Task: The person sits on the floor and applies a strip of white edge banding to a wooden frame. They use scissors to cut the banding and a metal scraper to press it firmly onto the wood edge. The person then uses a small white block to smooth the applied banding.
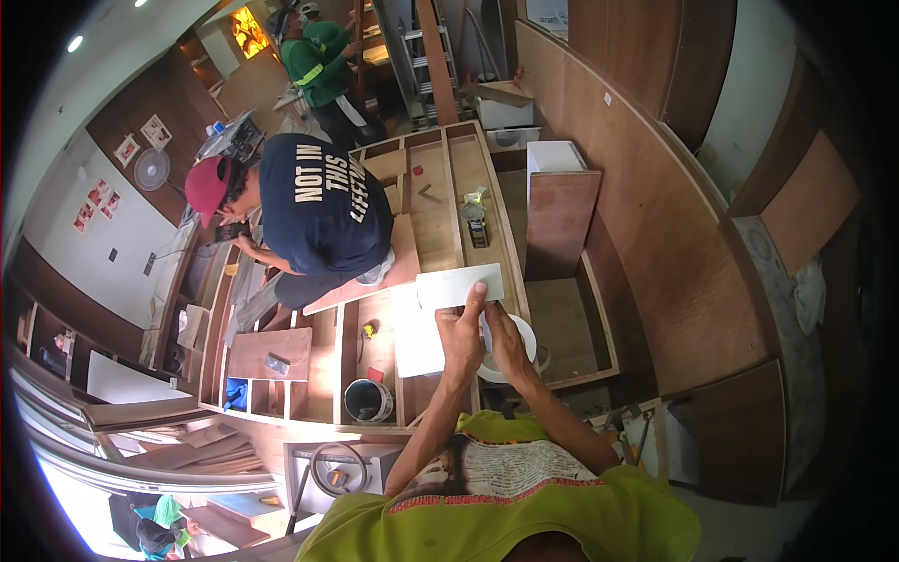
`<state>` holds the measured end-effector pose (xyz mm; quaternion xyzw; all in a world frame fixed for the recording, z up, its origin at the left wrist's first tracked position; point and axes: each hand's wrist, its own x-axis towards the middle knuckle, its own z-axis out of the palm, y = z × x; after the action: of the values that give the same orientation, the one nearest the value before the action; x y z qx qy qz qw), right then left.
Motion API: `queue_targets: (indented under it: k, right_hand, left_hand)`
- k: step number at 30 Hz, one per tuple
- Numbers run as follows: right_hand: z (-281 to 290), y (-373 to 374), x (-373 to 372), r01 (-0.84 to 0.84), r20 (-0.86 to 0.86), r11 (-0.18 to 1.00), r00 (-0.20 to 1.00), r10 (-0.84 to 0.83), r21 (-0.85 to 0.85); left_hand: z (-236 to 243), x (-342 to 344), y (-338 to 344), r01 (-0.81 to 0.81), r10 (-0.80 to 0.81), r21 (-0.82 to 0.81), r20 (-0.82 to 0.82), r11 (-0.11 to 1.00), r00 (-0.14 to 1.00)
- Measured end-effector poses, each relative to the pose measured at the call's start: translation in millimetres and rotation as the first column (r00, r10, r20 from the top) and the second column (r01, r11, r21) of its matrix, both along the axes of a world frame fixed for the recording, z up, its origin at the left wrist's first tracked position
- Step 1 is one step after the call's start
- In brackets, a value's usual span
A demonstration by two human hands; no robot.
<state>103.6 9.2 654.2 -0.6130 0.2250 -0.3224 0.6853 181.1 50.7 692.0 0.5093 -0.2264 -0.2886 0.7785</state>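
Observation:
A small white rectangular panel (448,287) is held out in front of me. My left hand (459,342) grips its lower edge, the thumb pressed flat on the face. Close beside it, my right hand (508,348) is closed at the panel's lower right corner, its fingertips partly hidden. Under my left wrist, a larger white sheet (415,339) lies across the wooden frame (482,150). Behind my right hand shows the rim of a round white container (530,335), mostly covered by my arm.
A person in a dark shirt and red cap (323,206) sits on the frame, holding a phone-like device. A dark bucket (369,401), a yellow tape measure (368,331) and a small can (478,233) are nearby. Person in green (316,66) stands beyond; curved wooden panelling (655,234) runs along the right.

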Motion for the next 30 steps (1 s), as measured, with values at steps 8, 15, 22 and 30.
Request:
queue_targets:
  k: [8, 15, 22, 30]
  right_hand:
    - [9.1, 8.6, 7.6, 0.027, -0.006, 0.998, 1.000, -0.027, 0.050]
    - [-3.0, 16.6, 26.6, 0.025, -0.054, 0.994, 0.998, -0.031, -0.104]
    - [-10.5, 34.3, 54.1, 0.004, -0.089, 0.994, 0.996, -0.014, -0.113]
    - [-2.6, 66.0, 83.8, -0.103, -0.274, 0.942, 0.962, 0.012, -0.319]
  left_hand:
    - [-2.8, 7.0, 3.4, -0.004, 0.003, -0.036, -0.032, 0.999, 0.999]
    - [5.6, 18.4, 15.6, -0.054, 0.050, -0.080, -0.052, 0.995, 0.997]
    - [3.4, 42.7, 32.4, -0.120, 0.111, -0.144, -0.069, 0.982, 0.991]
    - [-1.7, 72.9, 58.3, -0.156, 0.145, -0.147, -0.077, 0.977, 0.986]
